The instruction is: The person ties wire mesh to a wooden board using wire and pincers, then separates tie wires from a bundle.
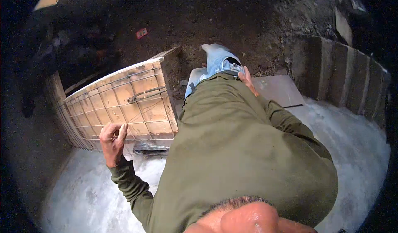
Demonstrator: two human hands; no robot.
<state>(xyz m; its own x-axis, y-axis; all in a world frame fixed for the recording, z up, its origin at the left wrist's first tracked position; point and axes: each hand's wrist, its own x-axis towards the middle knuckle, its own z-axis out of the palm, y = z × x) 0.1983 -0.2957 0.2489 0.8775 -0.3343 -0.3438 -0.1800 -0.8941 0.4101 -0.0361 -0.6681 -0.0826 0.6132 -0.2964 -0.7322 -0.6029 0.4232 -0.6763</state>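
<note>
My left hand (pixel 112 143) is raised at the left, its fingers curled and the thumb beside them. It is in front of a metal wire grid (pixel 120 94) that lies over a wooden panel (pixel 145 81). A thin wire runs near its fingertips, but whether the fingers hold it is too small to tell. Resting against the hip of the light blue jeans (pixel 217 59), my right hand (pixel 248 81) has its fingers stretched out. A bundle of thin wire (pixel 151 147) lies below the panel's lower edge.
Beyond my right hand lies a flat grey board (pixel 280 90). A ribbed wall (pixel 344 73) curves along the right. Pale, whitish ground (pixel 99 187) spreads below, and dark soil (pixel 182 30) lies at the top with a small red packet (pixel 141 33).
</note>
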